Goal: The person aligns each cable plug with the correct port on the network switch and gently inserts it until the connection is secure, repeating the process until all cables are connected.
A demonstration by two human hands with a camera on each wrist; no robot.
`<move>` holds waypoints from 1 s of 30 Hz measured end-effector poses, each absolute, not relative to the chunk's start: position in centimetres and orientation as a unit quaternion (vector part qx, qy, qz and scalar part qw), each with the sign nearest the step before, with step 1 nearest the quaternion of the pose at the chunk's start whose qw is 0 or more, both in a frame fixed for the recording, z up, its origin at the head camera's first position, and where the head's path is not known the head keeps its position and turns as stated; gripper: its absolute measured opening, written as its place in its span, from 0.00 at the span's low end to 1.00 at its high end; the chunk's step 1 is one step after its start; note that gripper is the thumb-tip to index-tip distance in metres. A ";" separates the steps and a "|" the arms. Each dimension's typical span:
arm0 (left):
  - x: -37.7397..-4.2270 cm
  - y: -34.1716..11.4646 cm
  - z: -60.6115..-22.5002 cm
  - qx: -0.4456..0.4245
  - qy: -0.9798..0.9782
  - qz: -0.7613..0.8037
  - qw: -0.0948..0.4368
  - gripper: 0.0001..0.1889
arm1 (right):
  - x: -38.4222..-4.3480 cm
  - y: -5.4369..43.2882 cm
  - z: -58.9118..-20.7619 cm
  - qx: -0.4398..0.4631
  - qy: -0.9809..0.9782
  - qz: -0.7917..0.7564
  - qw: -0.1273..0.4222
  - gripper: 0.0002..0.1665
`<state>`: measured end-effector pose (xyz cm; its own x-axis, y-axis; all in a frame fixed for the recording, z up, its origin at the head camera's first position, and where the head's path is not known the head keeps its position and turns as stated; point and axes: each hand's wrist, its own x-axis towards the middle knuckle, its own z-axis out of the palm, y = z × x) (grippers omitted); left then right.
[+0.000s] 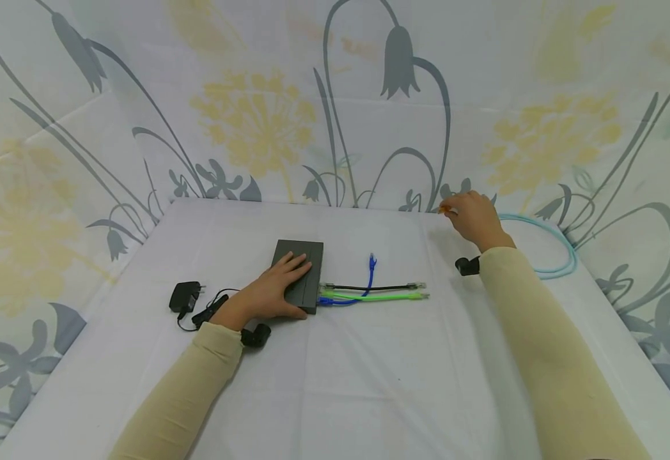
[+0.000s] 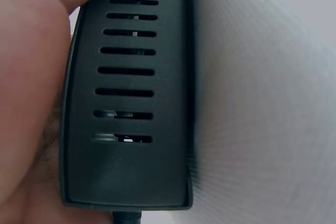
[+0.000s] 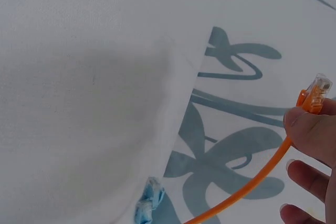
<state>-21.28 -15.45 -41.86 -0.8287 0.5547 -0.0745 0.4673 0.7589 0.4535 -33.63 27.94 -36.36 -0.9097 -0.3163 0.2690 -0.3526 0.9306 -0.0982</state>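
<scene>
My left hand (image 1: 274,291) rests on a dark grey network switch (image 1: 297,247), fingers spread across its top and thumb along its near edge. The left wrist view shows the slotted side of the switch (image 2: 126,174) close up, with a black power cord (image 2: 126,217) at its end. Near the table's far edge, my right hand (image 1: 475,220) is raised and pinches an orange network cable (image 3: 247,187) just behind its clear plug (image 3: 316,90). Short blue (image 1: 372,271), black (image 1: 375,287) and green (image 1: 387,297) network cables run from the right side of the switch.
Left of the switch lies a black power adapter (image 1: 184,296) with its cord. A coiled light blue cable (image 1: 572,260) lies at the far right, beyond my right wrist. Its plug-like blue end (image 3: 149,201) shows in the right wrist view. A flower-patterned curtain (image 1: 266,115) hangs behind the white-covered table.
</scene>
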 end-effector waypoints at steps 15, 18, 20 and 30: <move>-21.4 -15.5 -42.1 0.274 0.933 0.210 0.104 0.55 | -33.6 27.3 -35.3 0.185 -0.966 0.101 0.147 0.14; -21.4 -15.5 -42.1 0.275 0.932 0.211 0.104 0.55 | -33.5 27.0 -35.1 0.180 -0.966 0.111 0.148 0.15; -21.4 -15.5 -42.1 0.275 0.932 0.211 0.105 0.55 | -33.5 26.8 -35.0 0.176 -0.966 0.115 0.150 0.15; -21.4 -15.5 -42.0 0.276 0.932 0.211 0.101 0.55 | -33.2 25.7 -34.5 0.172 -0.962 0.135 0.164 0.14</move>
